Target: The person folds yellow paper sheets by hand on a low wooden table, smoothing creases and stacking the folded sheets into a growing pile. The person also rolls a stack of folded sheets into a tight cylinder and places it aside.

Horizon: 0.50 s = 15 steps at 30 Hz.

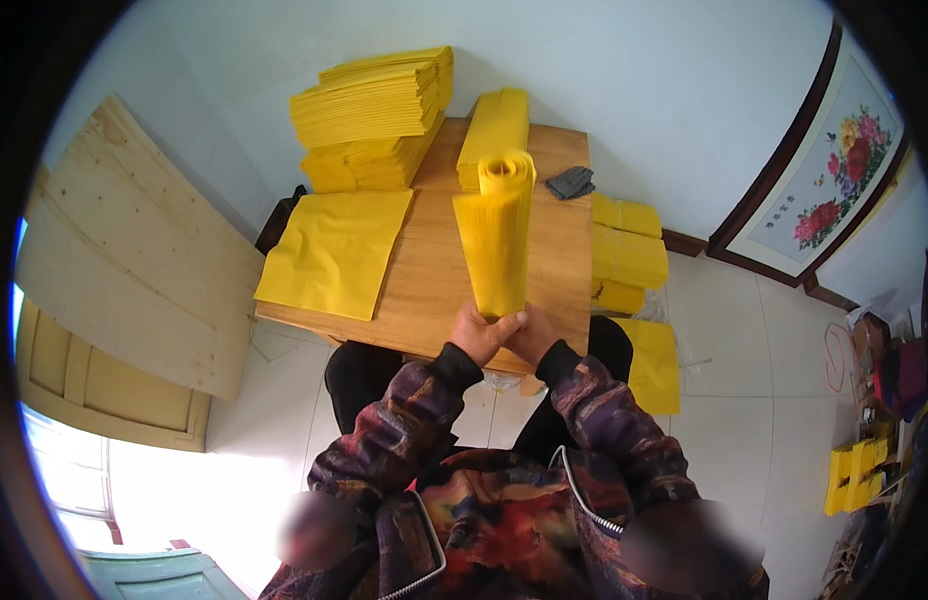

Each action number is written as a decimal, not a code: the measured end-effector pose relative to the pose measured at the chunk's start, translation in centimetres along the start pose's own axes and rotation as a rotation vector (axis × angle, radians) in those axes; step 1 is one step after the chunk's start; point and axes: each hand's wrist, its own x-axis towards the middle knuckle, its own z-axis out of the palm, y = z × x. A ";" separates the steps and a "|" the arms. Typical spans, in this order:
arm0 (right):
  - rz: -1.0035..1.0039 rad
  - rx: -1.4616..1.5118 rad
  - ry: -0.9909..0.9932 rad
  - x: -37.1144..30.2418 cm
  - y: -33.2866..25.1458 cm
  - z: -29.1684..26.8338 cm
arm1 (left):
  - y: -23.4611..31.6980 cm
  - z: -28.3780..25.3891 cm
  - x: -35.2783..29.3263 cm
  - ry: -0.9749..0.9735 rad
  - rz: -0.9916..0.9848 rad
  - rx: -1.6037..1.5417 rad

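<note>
Fingers (pixel 508 327) of both hands (pixel 474 336) clasp a yellow roll (pixel 498 250) — low down; seemingly upright.

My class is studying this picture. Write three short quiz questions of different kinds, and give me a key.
1. True or false: the left hand and right hand meet at the lower end of the yellow roll.
2. Which lies on the wooden table, to the right of the roll?
A) a red cup
B) a small grey bundle
C) scissors
3. Fill in: the framed picture at the right shows colourful ____.

Key: 1. True; 2. B; 3. flowers.
</note>
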 end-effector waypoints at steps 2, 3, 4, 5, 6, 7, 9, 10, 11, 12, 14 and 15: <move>0.052 0.016 -0.042 -0.2 -0.7 -0.4 | 0.1 -0.4 0.0 -0.014 -0.036 -0.063; 0.037 0.010 -0.023 -0.1 -1.1 -0.8 | 0.1 -0.6 -0.1 -0.001 0.002 -0.077; 0.024 0.004 -0.004 -0.1 -1.6 -1.1 | 0.2 -0.8 -0.2 0.012 0.039 -0.091; 0.055 -0.013 0.009 -0.2 -2.2 -1.5 | 0.3 -1.0 -0.4 0.025 0.075 -0.105; 0.043 -0.183 0.056 -0.3 -2.8 -2.3 | 0.7 -1.5 -0.9 0.042 0.036 0.062; 0.074 -0.365 0.097 -0.4 -3.4 -3.6 | 1.3 -2.1 -1.5 0.059 -0.005 0.230; 0.063 -0.727 0.162 -0.1 -4.8 -6.3 | 2.8 -2.1 -3.1 -0.034 -0.092 0.518; 0.022 -0.915 0.192 0.3 -5.5 -7.7 | 3.8 -1.9 -4.4 -0.146 -0.136 0.638; -0.050 -1.036 0.169 0.9 -6.2 -9.0 | 4.9 -1.6 -5.3 -0.264 -0.199 0.756; -0.184 -1.156 0.165 1.3 -6.9 -9.9 | 6.0 -1.0 -5.8 -0.283 -0.083 0.751; -0.366 -1.326 0.138 2.0 -8.3 -10.6 | 7.8 -0.3 -5.2 -0.111 0.371 0.985; -0.413 -1.371 0.112 2.4 -9.1 -10.6 | 8.4 0.0 -4.2 -0.010 0.598 1.089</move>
